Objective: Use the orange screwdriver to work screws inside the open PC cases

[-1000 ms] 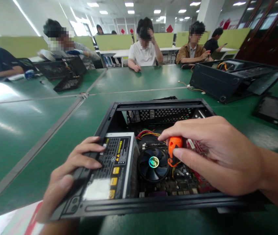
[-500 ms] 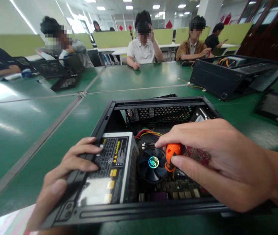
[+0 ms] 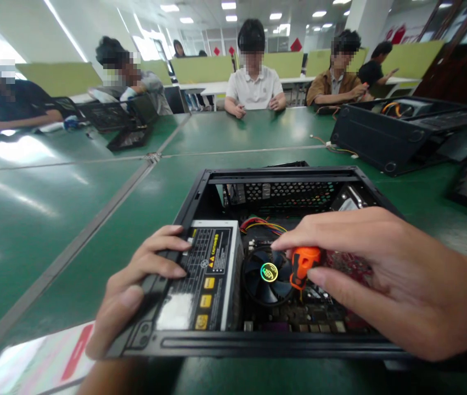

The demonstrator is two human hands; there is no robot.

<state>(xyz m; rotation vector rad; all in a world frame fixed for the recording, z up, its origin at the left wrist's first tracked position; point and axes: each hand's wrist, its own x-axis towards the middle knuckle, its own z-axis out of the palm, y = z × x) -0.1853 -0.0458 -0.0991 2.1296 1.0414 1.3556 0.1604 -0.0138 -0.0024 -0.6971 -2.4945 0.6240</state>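
An open black computer case [image 3: 282,344] lies on its side before me. My left hand [image 3: 151,274] is closed around its left edge, fingertips resting on the labelled power supply [image 3: 220,274]. Inside, right of that supply, sits a round black CPU fan [image 3: 258,288] with a shiny centre sticker. Over the motherboard [image 3: 311,318], just right of the fan, is an orange and black screwdriver [image 3: 306,260], standing nearly upright. My right hand [image 3: 389,285] holds its handle between thumb and fingers, the index finger reaching past it. The screwdriver's tip is hidden.
Another black case [image 3: 375,137] stands at the back right, with a loose cable [image 3: 342,149] beside it. Dark case parts [image 3: 128,137] lie at the far left. Several people sit around the green table [image 3: 93,219]. A printed sheet [image 3: 48,359] is at the near left.
The whole view has shifted, so the case and both hands appear farther right. The screwdriver handle has turned slightly in my right hand. The person opposite has lowered a hand from the head.
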